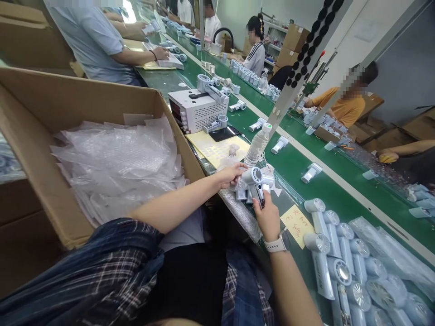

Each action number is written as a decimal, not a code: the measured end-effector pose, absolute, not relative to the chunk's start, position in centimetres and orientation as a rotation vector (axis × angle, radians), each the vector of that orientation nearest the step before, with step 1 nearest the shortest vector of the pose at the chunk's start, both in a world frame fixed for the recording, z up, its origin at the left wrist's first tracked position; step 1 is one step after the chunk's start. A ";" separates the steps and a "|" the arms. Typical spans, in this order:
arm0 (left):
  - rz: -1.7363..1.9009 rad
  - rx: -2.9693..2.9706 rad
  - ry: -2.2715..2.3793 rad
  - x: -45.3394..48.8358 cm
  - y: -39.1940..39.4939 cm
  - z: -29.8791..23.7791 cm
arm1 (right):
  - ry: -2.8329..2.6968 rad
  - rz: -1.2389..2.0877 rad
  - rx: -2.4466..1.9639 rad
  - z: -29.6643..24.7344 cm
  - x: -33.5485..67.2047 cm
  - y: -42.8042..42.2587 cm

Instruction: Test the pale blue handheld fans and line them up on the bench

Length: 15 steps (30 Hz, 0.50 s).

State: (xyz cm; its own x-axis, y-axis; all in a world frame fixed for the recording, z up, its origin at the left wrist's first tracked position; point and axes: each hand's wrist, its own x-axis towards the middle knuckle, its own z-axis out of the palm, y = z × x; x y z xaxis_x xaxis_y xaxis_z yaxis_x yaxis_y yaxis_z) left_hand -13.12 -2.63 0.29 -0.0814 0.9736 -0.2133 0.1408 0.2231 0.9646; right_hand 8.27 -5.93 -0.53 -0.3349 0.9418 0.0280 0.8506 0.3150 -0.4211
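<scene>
My right hand (267, 215) is closed around the handle of a light blue handheld fan (253, 175), whose round head points up and to the left. My left hand (230, 175) is at the left side of the fan head, fingers bent inward, with clear plastic beside them. What those fingers grip is partly hidden. Under and behind the held fan are more light blue fan parts (241, 194), partly covered by it. Bubble wrap (243, 215) covers the bench edge below my hands.
To my left stands a cardboard box (193, 170) full of bubble-wrap bags (118, 149). A water bottle (258, 145), phone (224, 133) and white power supply (199, 108) lie beyond my hands. Several fans (340, 271) are piled at right. Spaced fans (311, 172) lie on the green belt (292, 158); co-workers sit around.
</scene>
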 end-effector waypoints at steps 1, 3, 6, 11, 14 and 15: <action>1.057 1.109 1.473 -13.3 -2.6 0.5 | -2.352 0.469 -1.630 -0.4 8.2 -5.9; 1.147 1.108 1.484 -13.3 -2.9 1.1 | -2.446 0.401 -1.627 -0.3 7.8 -6.1; 1.130 1.433 1.518 -12.5 -4.2 2.7 | -2.563 0.243 -1.579 -0.3 7.2 -6.8; 0.555 2.792 1.320 -10.9 -7.3 4.8 | -2.491 0.179 -1.487 0.9 7.3 -7.9; 0.495 3.066 1.330 -11.4 -8.0 5.6 | -2.103 0.637 -1.467 1.7 8.0 -7.5; 0.495 3.081 1.370 -11.6 -8.1 5.8 | -1.947 0.884 -1.434 1.9 8.1 -7.4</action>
State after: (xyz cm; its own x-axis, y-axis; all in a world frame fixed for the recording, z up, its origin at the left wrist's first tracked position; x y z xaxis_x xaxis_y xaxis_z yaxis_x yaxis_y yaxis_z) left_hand -11.62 -8.09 5.85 0.6413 0.6757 0.3637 0.7521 -0.6473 -0.1236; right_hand 8.12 -7.36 1.90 -0.2720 0.9608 0.0537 0.5921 0.2111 -0.7777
